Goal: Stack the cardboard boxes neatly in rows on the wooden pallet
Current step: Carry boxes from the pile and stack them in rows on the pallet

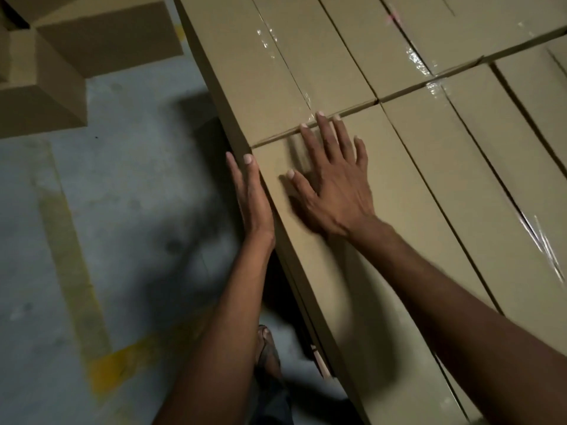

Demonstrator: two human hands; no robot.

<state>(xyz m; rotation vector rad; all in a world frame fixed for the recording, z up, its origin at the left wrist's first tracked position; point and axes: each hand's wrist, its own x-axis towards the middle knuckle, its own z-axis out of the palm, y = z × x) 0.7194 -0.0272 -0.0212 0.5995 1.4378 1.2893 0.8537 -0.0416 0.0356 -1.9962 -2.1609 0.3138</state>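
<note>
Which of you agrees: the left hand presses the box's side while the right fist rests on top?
Not a fist: the head view shows the right hand flat, fingers spread, on the box top. The left hand does press its side.

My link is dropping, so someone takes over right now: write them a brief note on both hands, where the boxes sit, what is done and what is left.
Left hand: open, fingers straight, flat against the outer side of the corner box.
Right hand: open, palm flat on that box's top, fingertips at the seam with the next box. No grip on anything.
Done: the visible layer lies in tight rows. The pallet is hidden underneath.
Left: probably square this box flush with its neighbours, then fetch the loose boxes across the floor.
</note>
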